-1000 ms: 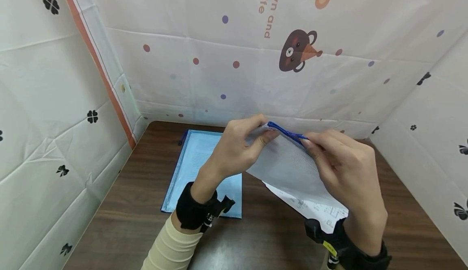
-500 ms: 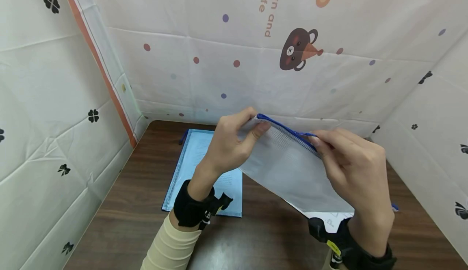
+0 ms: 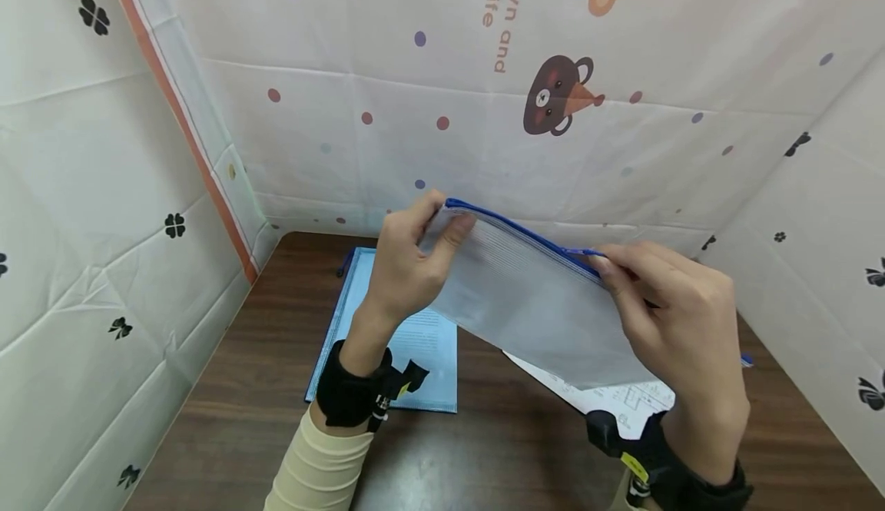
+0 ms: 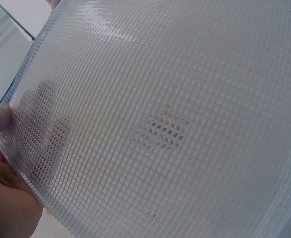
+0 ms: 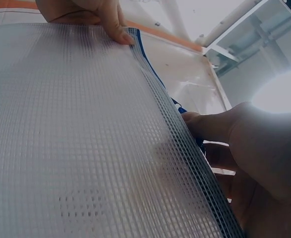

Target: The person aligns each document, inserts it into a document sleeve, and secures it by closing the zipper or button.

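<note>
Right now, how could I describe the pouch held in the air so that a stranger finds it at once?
Start at the brown table; above its middle, both hands hold a translucent mesh zipper pouch by its blue zipper edge. Unlike the blue pouch lying flat on the table at the left and the printed paper beneath, it is lifted, whitish and grid-textured.

A small makeshift desk booth: a dark wooden tabletop (image 3: pixel 228 388) at the bottom of the frame, walled on the left, back and right by white cartoon-printed sheets (image 3: pixel 484 96) with bears, dots and clovers
</note>
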